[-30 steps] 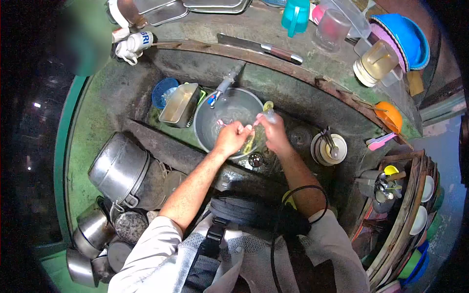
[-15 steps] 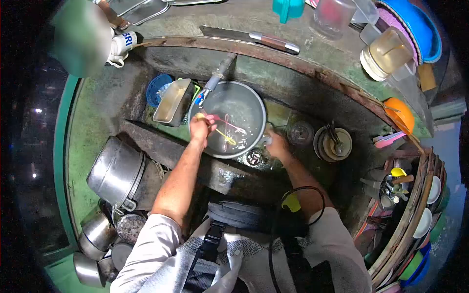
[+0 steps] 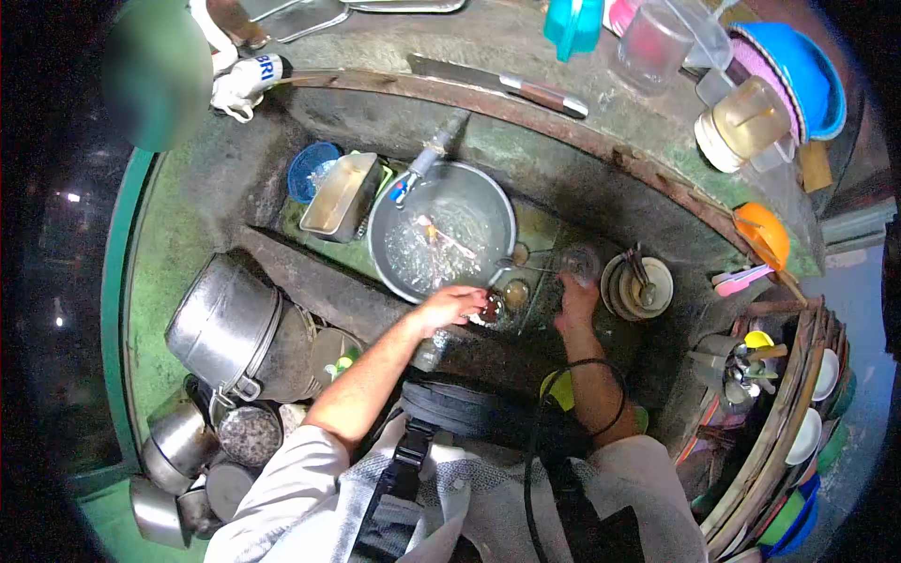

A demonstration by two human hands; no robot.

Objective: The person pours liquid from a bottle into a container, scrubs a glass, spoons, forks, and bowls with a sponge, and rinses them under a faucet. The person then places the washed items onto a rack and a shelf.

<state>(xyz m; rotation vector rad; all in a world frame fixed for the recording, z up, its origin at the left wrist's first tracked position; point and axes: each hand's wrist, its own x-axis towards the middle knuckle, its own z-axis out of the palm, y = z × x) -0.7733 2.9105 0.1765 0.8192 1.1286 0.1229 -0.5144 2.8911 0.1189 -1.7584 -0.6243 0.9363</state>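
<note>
Here, left grip [image 3: 455, 308] against dark item [image 3: 494, 306], right grip [image 3: 578, 298] at clear glass [image 3: 580, 262]; can't tell whether either grasps.

Small dark reddish-brown round item [image 3: 491, 308], white bits on it, lying at left hand's [image 3: 452, 307] fingertips; exact type unclear. Clear round container [image 3: 580, 264] sitting at right hand's [image 3: 575, 300] fingertips, grip unclear. Round grey basin [image 3: 377, 246] resting just beyond left hand, holding frothy water [image 3: 413, 246]. Slender pinkish pieces [image 3: 458, 247] lying in water, beyond left hand, partly blurred.
</note>
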